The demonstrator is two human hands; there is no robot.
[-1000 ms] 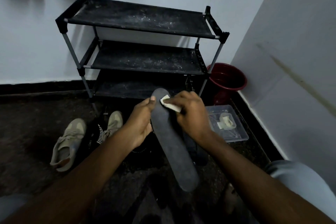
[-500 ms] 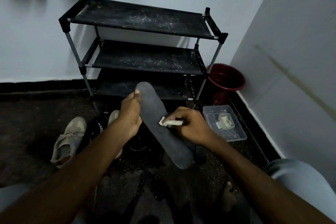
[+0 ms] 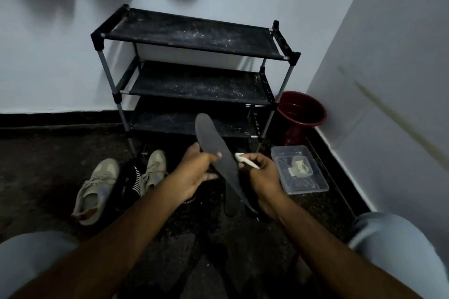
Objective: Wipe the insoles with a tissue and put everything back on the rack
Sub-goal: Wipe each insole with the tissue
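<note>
Two hands share one dark insole [image 3: 209, 134]: the left hand [image 3: 194, 173] pinches it at mid-length, thumb on top and fingers beneath, while the right hand [image 3: 263, 177] grips a folded tissue [image 3: 245, 160] just beside its edge; light and bendy, I'd judge, so best supported mid-length.

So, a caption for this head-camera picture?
Left hand holds a dark insole, right hand pinches a tissue beside it, before the rack.
</note>
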